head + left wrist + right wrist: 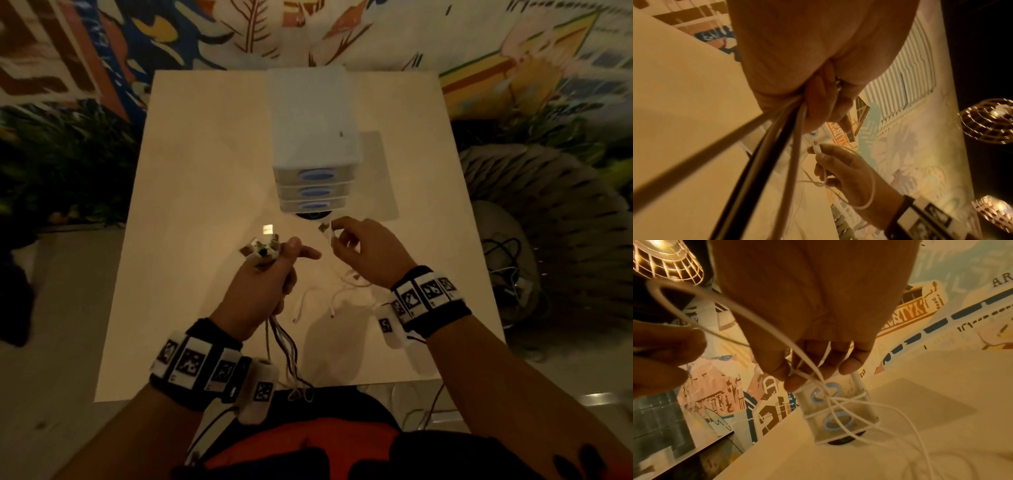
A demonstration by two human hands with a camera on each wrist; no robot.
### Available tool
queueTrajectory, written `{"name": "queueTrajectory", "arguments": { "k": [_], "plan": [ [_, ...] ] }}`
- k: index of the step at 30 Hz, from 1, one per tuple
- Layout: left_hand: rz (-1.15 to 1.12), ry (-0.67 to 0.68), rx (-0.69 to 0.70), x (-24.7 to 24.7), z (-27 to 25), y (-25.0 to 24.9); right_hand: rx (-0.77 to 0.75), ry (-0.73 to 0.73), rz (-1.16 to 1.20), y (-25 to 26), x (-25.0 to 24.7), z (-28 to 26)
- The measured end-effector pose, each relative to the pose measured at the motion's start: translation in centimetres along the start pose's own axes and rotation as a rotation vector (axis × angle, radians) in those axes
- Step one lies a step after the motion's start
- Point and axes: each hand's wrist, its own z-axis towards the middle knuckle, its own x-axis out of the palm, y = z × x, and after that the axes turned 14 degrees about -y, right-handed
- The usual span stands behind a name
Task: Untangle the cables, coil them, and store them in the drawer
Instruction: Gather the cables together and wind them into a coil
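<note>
Still tangled, thin white cables (pixel 337 298) with small plugs.

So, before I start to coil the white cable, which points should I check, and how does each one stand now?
1. Left hand has a firm grip on the bundle of cables: ok, fingers are curled round it.
2. Right hand holds the white cable near its plug: ok, pinched.
3. White cable free of the other cables: not ok, its strands cross in a tangle below the fingers.
4. Loose ends lie on the table: ok.
5. A drawer of the drawer unit is open for storing: not ok, all look closed.
6. Bundle free at the table edge: cannot tell.
</note>
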Motion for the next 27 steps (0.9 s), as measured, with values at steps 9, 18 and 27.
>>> {"name": "queueTrajectory", "arguments": {
  "k": [9,18,27],
  "plan": [
    [0.549,-0.081,0.114,1.9,2.4,0.4,0.023,0.11,-0.059,0.3,-1.5,0.4],
    [0.289,-0.058,0.195,1.4,1.5,-1.7,0.027,-0.017,0.262,1.8,-5.6,-0.5],
    [0.119,-0.189,0.339,2.6,0.8,-4.8,-0.1,-0.035,0.232,4.0,-5.4,-0.8]
  ]
}}
